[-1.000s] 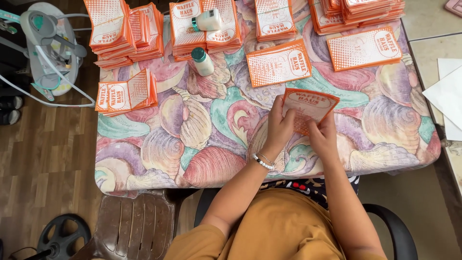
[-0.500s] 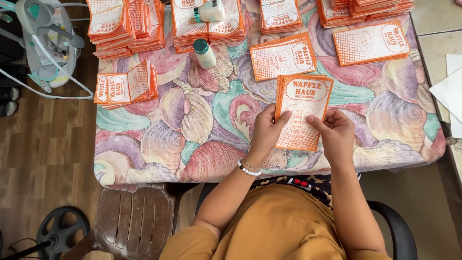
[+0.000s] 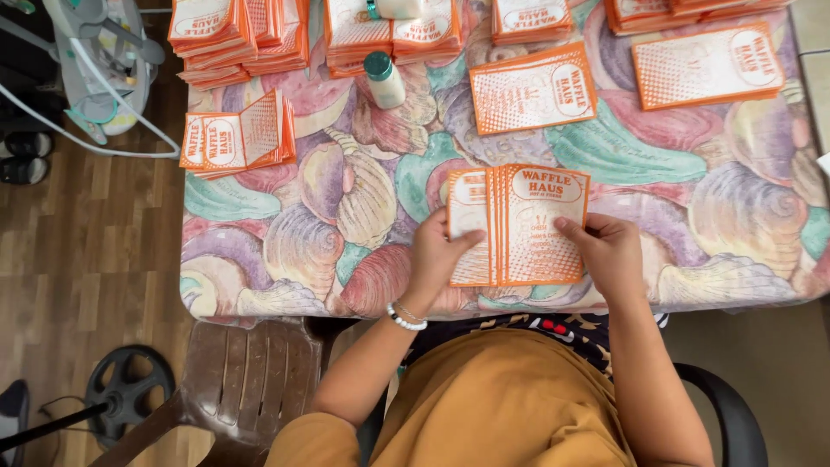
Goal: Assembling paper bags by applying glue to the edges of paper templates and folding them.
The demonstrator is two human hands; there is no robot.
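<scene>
Near the surface's point(image 3: 259, 259) front edge, both hands, left hand point(image 3: 437, 255) and right hand point(image 3: 609, 255), grip a fanned orange card bundle point(image 3: 517, 227); beyond it, stacks point(image 3: 233, 35) look sorted, apparently, while two loose cards point(image 3: 532, 88) remain.

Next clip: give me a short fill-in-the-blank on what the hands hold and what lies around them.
1. Both hands, left hand and right hand, hold a fanned stack of orange-and-white ____.
2. The small white bottle has a ____ cap.
3. The tablecloth is printed with ____.

Missing words: leaflets; green; seashells
</scene>
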